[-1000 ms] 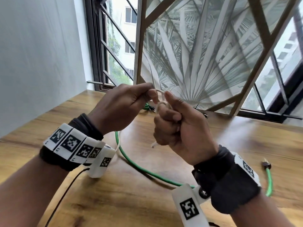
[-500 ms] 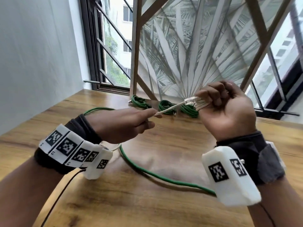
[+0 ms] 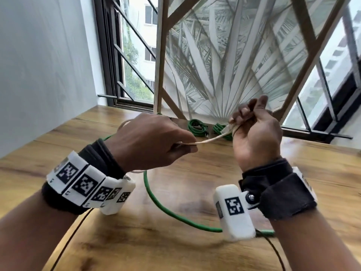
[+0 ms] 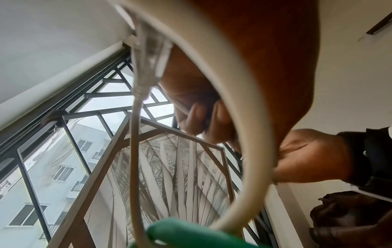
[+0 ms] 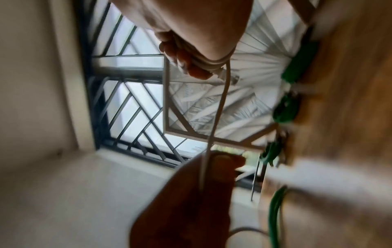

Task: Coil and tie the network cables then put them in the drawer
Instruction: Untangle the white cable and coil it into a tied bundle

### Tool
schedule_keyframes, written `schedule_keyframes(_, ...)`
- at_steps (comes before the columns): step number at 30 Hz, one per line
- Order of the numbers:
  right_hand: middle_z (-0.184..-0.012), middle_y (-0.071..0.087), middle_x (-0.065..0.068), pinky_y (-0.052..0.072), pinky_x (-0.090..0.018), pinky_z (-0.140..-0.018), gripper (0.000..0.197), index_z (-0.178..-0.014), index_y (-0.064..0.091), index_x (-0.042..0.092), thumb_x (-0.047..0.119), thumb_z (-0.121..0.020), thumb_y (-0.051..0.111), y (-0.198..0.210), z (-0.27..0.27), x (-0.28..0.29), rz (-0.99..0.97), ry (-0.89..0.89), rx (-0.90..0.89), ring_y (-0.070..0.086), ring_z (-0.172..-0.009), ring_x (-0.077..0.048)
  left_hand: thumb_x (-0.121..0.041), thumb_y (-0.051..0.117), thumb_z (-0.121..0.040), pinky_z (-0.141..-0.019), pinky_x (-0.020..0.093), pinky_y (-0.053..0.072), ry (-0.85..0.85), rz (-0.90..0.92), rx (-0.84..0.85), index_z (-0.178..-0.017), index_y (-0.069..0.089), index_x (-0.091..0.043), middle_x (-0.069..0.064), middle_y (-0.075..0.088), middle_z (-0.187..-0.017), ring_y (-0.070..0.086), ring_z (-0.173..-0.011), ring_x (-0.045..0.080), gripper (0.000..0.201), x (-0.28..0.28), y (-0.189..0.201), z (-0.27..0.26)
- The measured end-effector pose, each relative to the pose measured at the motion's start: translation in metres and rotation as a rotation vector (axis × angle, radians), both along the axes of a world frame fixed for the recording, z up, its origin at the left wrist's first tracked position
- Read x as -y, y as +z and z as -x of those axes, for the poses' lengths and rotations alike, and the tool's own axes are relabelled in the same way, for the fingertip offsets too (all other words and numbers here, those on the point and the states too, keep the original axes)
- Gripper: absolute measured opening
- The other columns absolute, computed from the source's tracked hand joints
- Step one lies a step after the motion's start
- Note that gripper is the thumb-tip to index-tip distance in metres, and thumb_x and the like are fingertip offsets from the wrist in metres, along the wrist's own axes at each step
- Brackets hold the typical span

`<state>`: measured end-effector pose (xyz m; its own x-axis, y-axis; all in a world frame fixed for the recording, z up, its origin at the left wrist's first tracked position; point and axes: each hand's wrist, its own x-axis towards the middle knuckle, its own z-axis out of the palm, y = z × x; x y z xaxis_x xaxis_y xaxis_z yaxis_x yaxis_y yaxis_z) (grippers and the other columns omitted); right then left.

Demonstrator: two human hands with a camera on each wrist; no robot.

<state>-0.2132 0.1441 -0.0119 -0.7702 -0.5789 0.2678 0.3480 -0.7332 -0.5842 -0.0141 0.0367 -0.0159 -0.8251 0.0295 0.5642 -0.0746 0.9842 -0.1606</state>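
**White cable pulled taut for coiling**

The right hand grips turns of the white cable wound round its fingers, while the left hand pinches the free run, seemingly keeping tension so the turns lie snug. A loose green cable trails on the surface below the hands; coiled green bundles sit beyond. No drawer shows. Wristband squares carry patterns, no readable words.

1. The head view looked forward and down over the worktop toward the window.
2. The left wrist view sat close under its hand, tilted upward.
3. The right wrist view lay rolled sideways and blurred.
4. All three shared the palm-leaf panel.
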Motion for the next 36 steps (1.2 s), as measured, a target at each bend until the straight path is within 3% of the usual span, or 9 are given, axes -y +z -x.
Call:
schedule_keyframes(5, -0.07, 0.059, 0.004, 0.043, -0.025, -0.064, 0.025, -0.09, 0.06, 0.015, 0.017, -0.11, 0.043, -0.012, 0.008, 0.004, -0.163, 0.015, -0.114, 0.052, -0.061, -0.01, -0.043, 0.052, -0.107, -0.054, 0.022, 0.037, -0.069, 0.057, 0.005, -0.117, 0.077, -0.028, -0.007, 0.078, -0.095, 0.072, -0.071, 0.021, 0.03, -0.003, 0.0, 0.003)
schedule_keyframes(8, -0.072, 0.066, 0.0, 0.053, -0.029, -0.065, 0.021, -0.092, 0.061, 0.008, 0.018, -0.107, 0.051, -0.015, -0.007, 0.006, -0.357, -0.054, -0.457, 0.061, -0.068, -0.014, -0.037, 0.054, -0.109, -0.061, 0.029, 0.052, -0.102, 0.052, -0.052, -0.115, 0.077, -0.022, -0.004, 0.078, -0.099, 0.073, -0.074, 0.024, 0.029, -0.003, 0.001, 0.004)
schedule_keyframes(13, -0.057, 0.059, -0.01, 0.046, -0.036, -0.051, 0.042, -0.07, 0.064, 0.006, 0.022, -0.107, 0.053, -0.026, -0.03, 0.008, -0.601, -0.01, -1.036, 0.054, -0.051, -0.021, -0.037, 0.057, -0.108, -0.073, 0.029, 0.043, -0.035, 0.029, -0.169, -0.103, 0.075, -0.02, -0.005, 0.075, -0.093, 0.07, -0.073, 0.025, 0.025, 0.003, 0.007, 0.001)
schedule_keyframes(16, -0.052, 0.046, -0.01, 0.032, -0.022, -0.044, 0.061, -0.071, 0.063, 0.0, 0.04, -0.11, 0.039, -0.02, -0.038, 0.0, -0.645, 0.155, -0.951, 0.04, -0.043, -0.013, -0.044, 0.06, -0.106, -0.071, 0.029, 0.038, 0.044, 0.046, -0.238, -0.098, 0.071, -0.022, -0.006, 0.072, -0.087, 0.068, -0.073, 0.022, 0.026, 0.009, 0.01, -0.003)
schedule_keyframes(20, -0.054, 0.047, -0.006, 0.029, -0.021, -0.045, 0.074, -0.067, 0.06, -0.001, 0.06, -0.1, 0.034, -0.01, -0.044, -0.008, -0.703, 0.282, -0.985, 0.037, -0.045, -0.012, -0.047, 0.054, -0.106, -0.072, 0.035, 0.041, 0.119, 0.087, -0.291, -0.095, 0.07, -0.022, -0.003, 0.069, -0.087, 0.066, -0.076, 0.024, 0.032, 0.01, 0.011, -0.005)
schedule_keyframes(25, -0.053, 0.026, -0.001, 0.014, -0.028, -0.049, 0.049, -0.061, 0.041, 0.01, 0.033, -0.102, 0.055, -0.007, -0.042, -0.011, -0.657, 0.427, -0.898, 0.02, -0.045, -0.014, -0.047, 0.053, -0.104, -0.082, 0.041, 0.038, 0.21, 0.09, -0.284, -0.096, 0.072, -0.024, 0.0, 0.066, -0.092, 0.062, -0.082, 0.026, 0.031, 0.017, 0.011, -0.005)
schedule_keyframes(30, -0.055, 0.022, 0.0, 0.013, -0.027, -0.047, 0.049, -0.063, 0.029, 0.02, 0.03, -0.102, 0.057, -0.006, -0.038, -0.01, -0.601, 0.379, -0.739, 0.013, -0.05, -0.016, -0.037, 0.075, -0.092, -0.083, 0.043, 0.046, 0.346, -0.082, -0.369, -0.112, 0.073, -0.024, 0.004, 0.06, -0.108, 0.06, -0.1, 0.027, 0.024, 0.028, 0.011, -0.009)
schedule_keyframes(33, -0.056, 0.021, 0.0, 0.01, -0.033, -0.049, 0.048, -0.063, 0.03, 0.023, 0.027, -0.104, 0.054, -0.005, -0.032, -0.009, -0.567, 0.275, -0.652, 0.009, -0.056, -0.021, -0.047, 0.072, -0.092, -0.074, 0.035, 0.048, 0.491, -0.274, -0.46, -0.11, 0.069, -0.028, -0.003, 0.065, -0.099, 0.064, -0.09, 0.021, 0.026, 0.031, 0.013, -0.016)
schedule_keyframes(36, -0.054, 0.019, 0.0, 0.011, -0.033, -0.049, 0.048, -0.062, 0.031, 0.023, 0.026, -0.104, 0.052, -0.003, -0.03, -0.009, -0.518, 0.219, -0.559, 0.008, -0.055, -0.02, -0.057, 0.06, -0.096, -0.068, 0.033, 0.043, 0.637, -0.422, -0.311, -0.094, 0.074, -0.026, -0.005, 0.072, -0.084, 0.065, -0.082, 0.023, 0.033, 0.028, 0.012, -0.015)
